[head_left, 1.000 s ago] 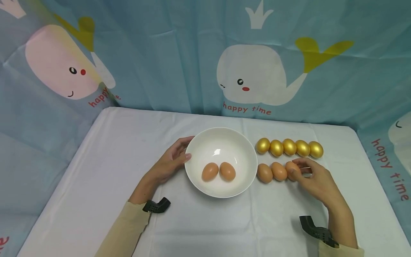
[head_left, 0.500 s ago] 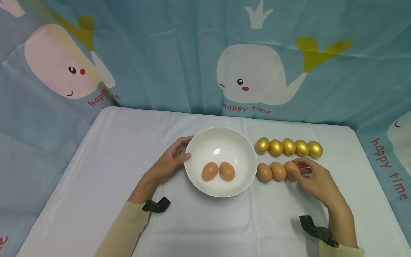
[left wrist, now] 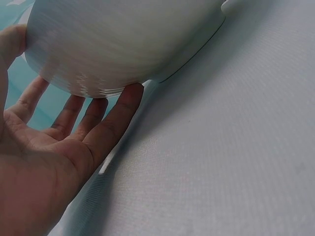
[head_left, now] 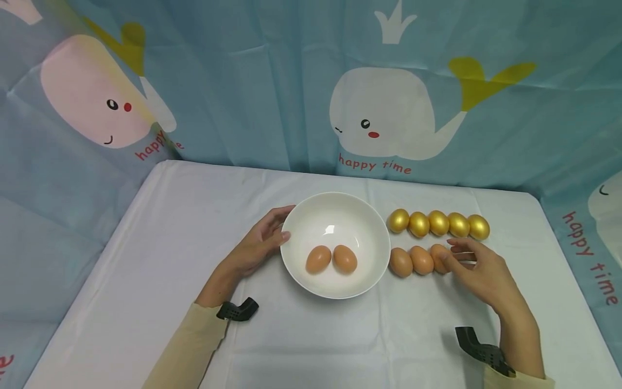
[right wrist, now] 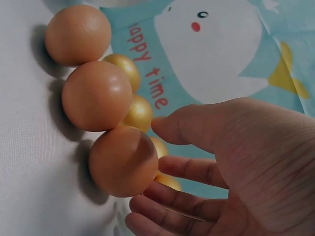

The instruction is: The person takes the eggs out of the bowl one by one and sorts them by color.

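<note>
Probably fragile and smooth, the brown egg (right wrist: 123, 161) is touched by the spread right hand (head_left: 478, 273); both its sides should be held.

Against the fingers (left wrist: 93, 118) of your left hand (head_left: 252, 248) the white bowl (head_left: 311, 216) looks like glazed ceramic, smooth and glossy, with a bright highlight inside. Just beside your right hand (head_left: 478, 273) the brown eggs (head_left: 410, 260) have a smooth, softly matt shell; the gold eggs (head_left: 439, 223) beyond them shine like metallic paint. The tabletop (head_left: 194, 216) wears a finely woven, matt white cloth, and the backdrop (head_left: 272, 81) is creased printed fabric.
</note>
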{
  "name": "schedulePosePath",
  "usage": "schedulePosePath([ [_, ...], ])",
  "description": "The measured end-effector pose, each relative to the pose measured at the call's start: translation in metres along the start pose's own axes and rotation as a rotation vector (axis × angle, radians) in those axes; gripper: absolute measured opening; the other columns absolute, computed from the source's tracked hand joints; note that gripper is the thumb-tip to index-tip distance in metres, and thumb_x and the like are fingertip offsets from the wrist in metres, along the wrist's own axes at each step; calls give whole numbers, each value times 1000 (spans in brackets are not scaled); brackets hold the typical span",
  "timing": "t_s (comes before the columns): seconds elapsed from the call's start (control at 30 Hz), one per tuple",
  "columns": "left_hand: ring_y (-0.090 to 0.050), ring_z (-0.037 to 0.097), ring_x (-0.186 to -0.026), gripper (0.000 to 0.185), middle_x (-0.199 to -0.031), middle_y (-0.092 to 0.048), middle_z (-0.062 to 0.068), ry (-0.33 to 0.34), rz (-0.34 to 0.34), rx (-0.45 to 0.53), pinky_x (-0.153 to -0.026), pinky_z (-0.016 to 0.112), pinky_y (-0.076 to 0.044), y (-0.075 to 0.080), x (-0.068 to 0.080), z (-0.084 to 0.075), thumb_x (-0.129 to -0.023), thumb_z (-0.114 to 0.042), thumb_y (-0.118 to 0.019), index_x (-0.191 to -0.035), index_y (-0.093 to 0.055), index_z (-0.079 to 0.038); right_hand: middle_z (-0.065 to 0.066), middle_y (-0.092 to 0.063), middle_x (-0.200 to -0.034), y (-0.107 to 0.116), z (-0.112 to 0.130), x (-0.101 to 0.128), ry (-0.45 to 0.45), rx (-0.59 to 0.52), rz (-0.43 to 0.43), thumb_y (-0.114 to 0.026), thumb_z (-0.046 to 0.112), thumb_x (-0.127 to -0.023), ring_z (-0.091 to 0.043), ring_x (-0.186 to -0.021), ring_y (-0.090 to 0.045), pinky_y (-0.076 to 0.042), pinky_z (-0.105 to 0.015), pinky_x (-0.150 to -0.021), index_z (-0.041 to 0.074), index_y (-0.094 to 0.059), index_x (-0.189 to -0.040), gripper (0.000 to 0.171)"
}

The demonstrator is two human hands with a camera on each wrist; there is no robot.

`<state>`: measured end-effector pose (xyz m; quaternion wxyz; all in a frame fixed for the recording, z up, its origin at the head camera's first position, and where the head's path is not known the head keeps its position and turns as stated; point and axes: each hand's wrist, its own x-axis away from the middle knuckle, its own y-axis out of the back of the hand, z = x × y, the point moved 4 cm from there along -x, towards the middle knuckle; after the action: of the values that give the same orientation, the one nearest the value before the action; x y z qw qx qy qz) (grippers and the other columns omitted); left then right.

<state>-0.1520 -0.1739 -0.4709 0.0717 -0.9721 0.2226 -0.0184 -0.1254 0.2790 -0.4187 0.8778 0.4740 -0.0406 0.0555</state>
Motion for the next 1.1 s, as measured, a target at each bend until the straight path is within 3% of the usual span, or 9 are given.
schedulePosePath([
  [0.17, -60, 14, -133, 62, -164, -41, 14, 1, 2, -6, -100, 27, -60, 0, 0, 1, -105, -10, -59, -162, -36, -12, -29, -70, -127, 1, 4, 0, 25, -16, -51, -68, 40, -103, -45, -113, -71, -54, -11, -72, -1, -62, -139, 55],
  [0.4, -59, 14, -135, 61, -164, -41, 14, -1, -1, -9, -101, 26, -59, 1, 0, 0, -105, -9, -59, -161, -37, -13, -27, -66, -134, 3, 14, -1, 46, -53, -115, -68, 39, -103, -44, -121, -65, -42, 4, -77, -1, -62, -138, 53],
  [0.7, -58, 15, -137, 62, -165, -41, 13, 10, -2, -15, -102, 26, -59, 0, -1, 1, -104, -11, -60, -161, -36, -13, -20, -70, -132, 8, 43, 3, 213, -60, -238, -72, 27, -101, -42, -124, -63, -34, -1, -95, 3, -66, -133, 41],
  [0.77, -58, 15, -137, 62, -165, -41, 14, 12, -7, -17, -102, 26, -59, 0, -1, 1, -104, -11, -59, -162, -36, -13, -17, -71, -129, 9, 53, 3, 265, -77, -246, -74, 23, -100, -34, -122, -63, -31, 1, -97, 4, -67, -132, 38],
  [0.87, -59, 14, -135, 63, -165, -41, 15, 19, -15, -24, -101, 27, -59, 1, 0, 2, -104, -10, -59, -162, -35, -13, -12, -72, -121, 11, 70, 4, 359, -105, -250, -77, 14, -96, -13, -115, -61, -34, 2, -99, 4, -69, -129, 35],
  [0.97, -59, 13, -134, 63, -165, -40, 16, 24, -19, -23, -100, 27, -60, 1, 1, 1, -104, -11, -60, -162, -35, -12, -6, -72, -118, 13, 83, 5, 414, -131, -235, -78, 10, -95, -1, -110, -58, -40, 0, -97, 8, -72, -127, 33],
  [1.1, -59, 12, -135, 64, -165, -40, 16, 20, -14, -24, -100, 27, -60, 0, 0, 0, -104, -11, -60, -162, -35, -12, -2, -72, -124, 13, 98, 3, 423, -111, -180, -78, 16, -96, -13, -111, -65, -50, -7, -89, 14, -71, -129, 34],
])
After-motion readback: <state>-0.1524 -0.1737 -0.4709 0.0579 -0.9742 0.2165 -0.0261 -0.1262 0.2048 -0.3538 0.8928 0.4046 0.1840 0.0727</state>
